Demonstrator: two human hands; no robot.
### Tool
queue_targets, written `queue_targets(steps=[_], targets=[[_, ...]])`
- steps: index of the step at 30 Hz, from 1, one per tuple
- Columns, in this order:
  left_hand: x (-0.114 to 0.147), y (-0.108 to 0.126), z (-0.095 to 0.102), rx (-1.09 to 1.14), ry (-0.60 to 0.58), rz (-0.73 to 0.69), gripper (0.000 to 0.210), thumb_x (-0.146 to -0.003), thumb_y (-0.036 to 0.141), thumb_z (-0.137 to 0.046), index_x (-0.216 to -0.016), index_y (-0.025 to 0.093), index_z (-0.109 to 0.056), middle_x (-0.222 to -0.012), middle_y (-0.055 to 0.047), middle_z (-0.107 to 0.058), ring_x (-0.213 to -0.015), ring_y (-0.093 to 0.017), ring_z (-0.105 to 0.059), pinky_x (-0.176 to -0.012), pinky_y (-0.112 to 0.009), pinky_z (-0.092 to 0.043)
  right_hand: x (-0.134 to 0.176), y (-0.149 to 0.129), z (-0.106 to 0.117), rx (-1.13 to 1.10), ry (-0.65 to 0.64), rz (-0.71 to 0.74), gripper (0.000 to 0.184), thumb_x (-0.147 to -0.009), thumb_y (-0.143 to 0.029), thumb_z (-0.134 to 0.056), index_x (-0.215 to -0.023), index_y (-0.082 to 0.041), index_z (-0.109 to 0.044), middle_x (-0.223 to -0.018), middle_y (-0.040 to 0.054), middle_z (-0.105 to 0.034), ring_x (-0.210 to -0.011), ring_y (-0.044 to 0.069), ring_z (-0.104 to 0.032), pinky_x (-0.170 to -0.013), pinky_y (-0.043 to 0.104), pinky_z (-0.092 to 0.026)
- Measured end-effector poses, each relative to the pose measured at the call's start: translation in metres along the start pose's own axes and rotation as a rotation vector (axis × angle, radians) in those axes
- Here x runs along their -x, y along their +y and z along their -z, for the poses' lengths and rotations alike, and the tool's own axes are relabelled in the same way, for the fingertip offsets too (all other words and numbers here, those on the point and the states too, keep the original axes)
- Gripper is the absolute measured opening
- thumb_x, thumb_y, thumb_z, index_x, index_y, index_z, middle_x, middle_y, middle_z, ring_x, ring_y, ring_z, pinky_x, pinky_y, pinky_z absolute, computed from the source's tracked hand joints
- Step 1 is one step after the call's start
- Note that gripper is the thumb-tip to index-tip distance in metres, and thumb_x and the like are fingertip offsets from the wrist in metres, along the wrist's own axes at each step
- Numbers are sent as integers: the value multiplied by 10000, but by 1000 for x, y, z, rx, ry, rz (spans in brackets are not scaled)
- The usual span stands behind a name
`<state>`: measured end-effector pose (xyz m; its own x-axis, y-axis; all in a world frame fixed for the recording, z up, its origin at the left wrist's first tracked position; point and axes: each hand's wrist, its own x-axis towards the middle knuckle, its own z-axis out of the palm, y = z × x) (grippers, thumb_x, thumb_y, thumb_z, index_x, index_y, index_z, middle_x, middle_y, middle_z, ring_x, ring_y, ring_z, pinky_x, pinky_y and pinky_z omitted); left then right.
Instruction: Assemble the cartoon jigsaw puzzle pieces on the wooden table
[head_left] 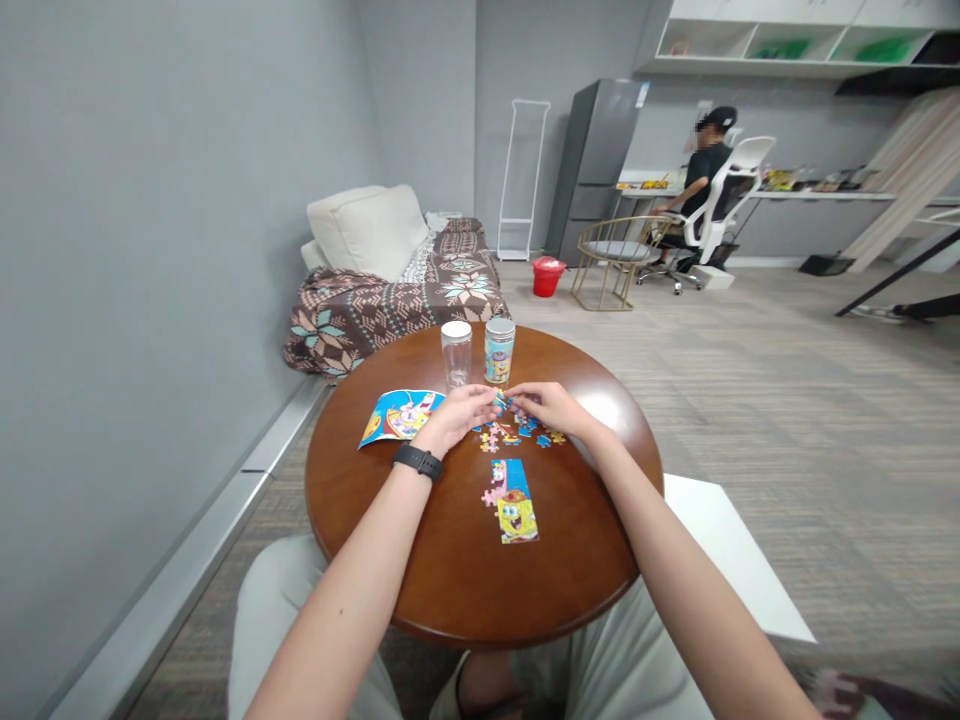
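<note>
Above the far side of the pile, my left hand (pixel 463 410), with a black watch on its wrist, has its fingers curled around a small puzzle piece (pixel 499 399). Close by on the right, my right hand (pixel 553 406) is pinched, its fingertips near that piece; what they grip is too small to make out. Loose puzzle pieces (pixel 544 440) lie on the table beneath both hands. Nearer to me is a partly joined puzzle (pixel 516 510) with a yellow cartoon face and a pink figure. The picture sheet (pixel 397 415) lies left of my left hand, its edge curled.
A clear jar with a white lid (pixel 457 355) and a printed can (pixel 499 352) stand behind my hands on the round brown table (pixel 352 500). Beyond are a covered sofa (pixel 375 300), a red bucket (pixel 547 277) and a seated person (pixel 705 165). A white panel (pixel 727 550) is at right.
</note>
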<state>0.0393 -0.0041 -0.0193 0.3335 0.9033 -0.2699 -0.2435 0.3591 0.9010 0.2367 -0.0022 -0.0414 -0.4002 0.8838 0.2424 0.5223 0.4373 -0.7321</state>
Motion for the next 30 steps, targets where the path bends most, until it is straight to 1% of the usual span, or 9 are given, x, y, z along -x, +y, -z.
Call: queue_targets(steps=[3,8,11,14,17,19,21,26,30], targets=[[0,-1,1,-14,-28,-21,99,-748,110,-692,-762,110,-594,-633,7,-606,-576,-75,-600,-619,-214,-482,0,1,-1,-41,21,12,294,-851,-250,-500,-1101,-183,-640,-901,44,-716,-726,142,-669,-725,281,-525],[-2,-1,2,-26,-10,-32,133,-731,112,-705,-752,116,-573,-641,6,-607,-606,-72,-596,-664,-219,-483,1,-1,-2,-65,17,9,196,-796,-206,-555,-974,-177,-633,-843,29,-719,-745,145,-673,-737,281,-520],[-1,7,4,-106,-1,-101,131,-740,123,-688,-780,126,-563,-664,10,-611,-607,-72,-597,-676,-227,-487,1,-3,-1,-74,23,11,158,-797,-204,-550,-937,-178,-619,-854,31,-717,-797,148,-677,-748,277,-514],[0,16,12,-408,72,-246,131,-762,171,-652,-846,150,-553,-664,10,-614,-593,-105,-597,-617,-250,-481,1,-4,0,-46,42,6,142,-808,-231,-548,-920,-174,-613,-841,24,-708,-759,138,-665,-728,270,-506],[-2,19,22,-875,213,-424,81,-758,179,-625,-810,170,-564,-668,3,-622,-616,-126,-587,-620,-259,-455,1,-4,0,22,57,25,121,-798,-211,-550,-889,-171,-620,-839,16,-698,-766,134,-646,-738,268,-491],[-3,16,26,-1082,235,-467,67,-751,184,-625,-790,178,-572,-699,-11,-647,-667,-141,-600,-665,-270,-450,0,-3,0,62,59,36,118,-787,-172,-544,-869,-169,-630,-854,19,-694,-797,136,-638,-755,267,-482],[-4,12,27,-1185,207,-452,72,-748,203,-633,-793,180,-582,-731,-27,-669,-695,-155,-613,-683,-275,-451,-1,-2,-1,84,59,60,125,-779,-147,-544,-856,-167,-640,-868,25,-688,-813,136,-632,-771,268,-478],[-5,7,23,-1202,163,-395,73,-734,187,-639,-798,170,-608,-799,-55,-699,-741,-166,-640,-693,-265,-469,-2,-3,0,132,82,152,122,-783,-140,-563,-832,-172,-670,-864,34,-641,-797,130,-607,-773,267,-477],[-4,10,21,-1186,158,-449,92,-715,149,-619,-806,157,-632,-803,-53,-695,-726,-151,-634,-679,-245,-473,-2,-4,1,154,78,153,141,-792,-150,-582,-857,-177,-705,-878,42,-610,-799,128,-593,-783,272,-473]])
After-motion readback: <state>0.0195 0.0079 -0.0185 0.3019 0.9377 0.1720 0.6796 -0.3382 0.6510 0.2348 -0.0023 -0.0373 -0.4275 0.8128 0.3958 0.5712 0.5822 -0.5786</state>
